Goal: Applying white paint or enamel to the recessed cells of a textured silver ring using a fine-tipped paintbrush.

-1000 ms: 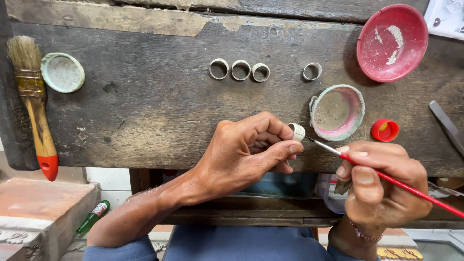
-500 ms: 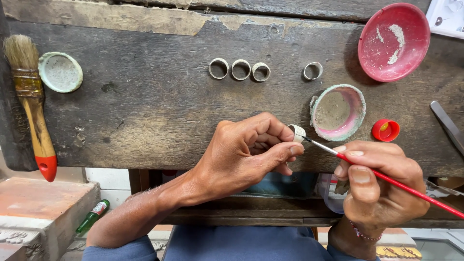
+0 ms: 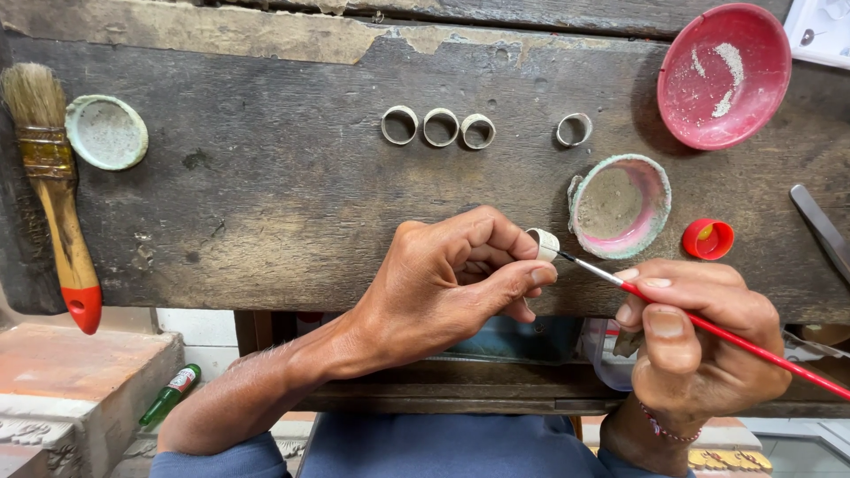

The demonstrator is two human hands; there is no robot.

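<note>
Head view, looking down on a dark, worn wooden bench (image 3: 266, 204).

Left hand (image 3: 443, 283): at the near edge of the bench, fingers curled, thumb and fingertips pinching a small pale ring (image 3: 544, 242) held just above the wood.

Right hand (image 3: 695, 341): off the near edge toward the right corner, closed in a pen grip on a thin red-handled brush (image 3: 708, 326). The brush's metal ferrule and fine tip reach left and touch the held ring; the red handle runs off toward the lower right.

Just beyond the ring: a round shallow dish, pink inside with a crusted pale rim (image 3: 619, 205), and beside it to the right a small red cap (image 3: 707, 239).

Mid-bench, farther back: three pale rings in a row, near touching (image 3: 438, 127), and a fourth ring standing apart to their right (image 3: 574, 130).

Far right corner: a red bowl with streaks of white powder (image 3: 724, 76). A grey metal tool (image 3: 819, 226) lies at the right edge; its kind cannot be told.

Left edge: a broad paintbrush, wooden handle with red tip, bristles pointing to the far side (image 3: 53, 195); next to it a pale green round lid (image 3: 107, 133).

Below the bench, lower left: a small green bottle (image 3: 170, 396) beside a reddish block (image 3: 80, 381).
</note>
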